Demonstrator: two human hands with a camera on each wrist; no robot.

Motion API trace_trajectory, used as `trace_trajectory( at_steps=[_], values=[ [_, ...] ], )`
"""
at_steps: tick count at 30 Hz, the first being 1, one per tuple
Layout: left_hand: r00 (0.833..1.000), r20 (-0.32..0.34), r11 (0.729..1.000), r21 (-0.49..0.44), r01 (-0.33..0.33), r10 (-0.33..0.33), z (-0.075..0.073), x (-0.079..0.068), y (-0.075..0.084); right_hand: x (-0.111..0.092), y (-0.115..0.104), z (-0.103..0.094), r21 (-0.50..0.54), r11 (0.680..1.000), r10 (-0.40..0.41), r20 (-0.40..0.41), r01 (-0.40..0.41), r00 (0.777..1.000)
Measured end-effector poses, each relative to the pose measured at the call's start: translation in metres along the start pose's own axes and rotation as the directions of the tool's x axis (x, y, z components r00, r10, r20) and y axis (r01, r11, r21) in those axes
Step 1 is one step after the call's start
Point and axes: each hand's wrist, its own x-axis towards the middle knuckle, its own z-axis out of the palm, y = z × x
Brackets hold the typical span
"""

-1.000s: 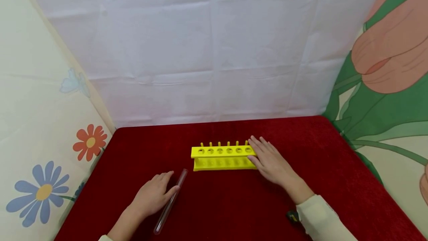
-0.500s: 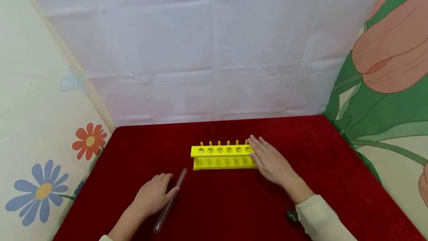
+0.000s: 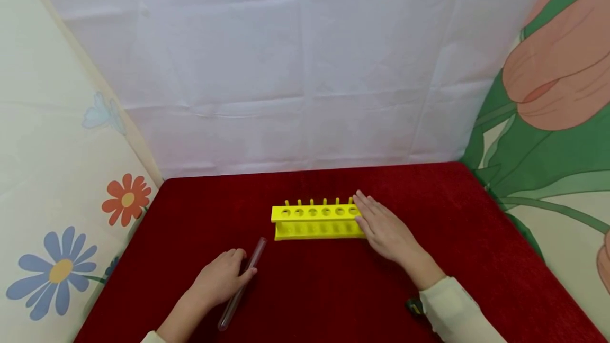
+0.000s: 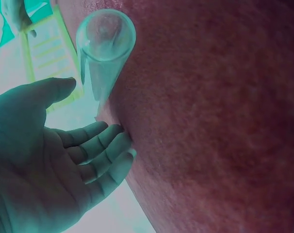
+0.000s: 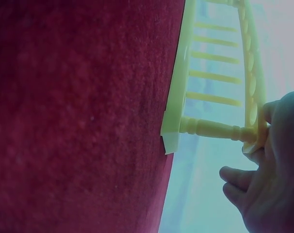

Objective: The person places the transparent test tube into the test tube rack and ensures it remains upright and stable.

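A yellow test tube rack (image 3: 319,215) stands upright on the red cloth, with a row of round holes in its top plate and a row of pegs behind. My right hand (image 3: 387,231) holds the right end of its top plate; in the right wrist view thumb and finger (image 5: 256,155) lie on either side of that end. A clear test tube (image 3: 233,306) lies slantwise to the left of the rack. Over it is my left hand (image 3: 221,278), its thumb and loosely bent fingers apart. The left wrist view has the tube's end (image 4: 106,36) beyond the thumb.
A small dark object (image 3: 414,306) lies beside the right sleeve. The red table cloth (image 3: 324,295) reaches back to a white sheet (image 3: 238,68). Flower-printed panels (image 3: 57,173) flank the table on both sides.
My left fingers bend slightly more beside the tube. The right hand keeps its hold on the rack, and the rack and tube stay in place.
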Motion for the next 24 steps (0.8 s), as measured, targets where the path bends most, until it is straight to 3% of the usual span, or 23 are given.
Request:
trace_trajectory(
  at_steps=[8, 24],
  values=[
    [1.000, 0.013, 0.999, -0.039, -0.015, 0.016, 0.0037, 0.0057, 0.0001, 0.0019, 0.0014, -0.0001, -0.013, 1.000, -0.004, -0.007, 0.004, 1.000],
    [0.994, 0.102, 0.996, -0.082, 0.041, -0.033, 0.0045, 0.0093, 0.0062, 0.0014, 0.0005, 0.0000, -0.021, 1.000, -0.018, -0.028, 0.017, 0.999]
  ],
)
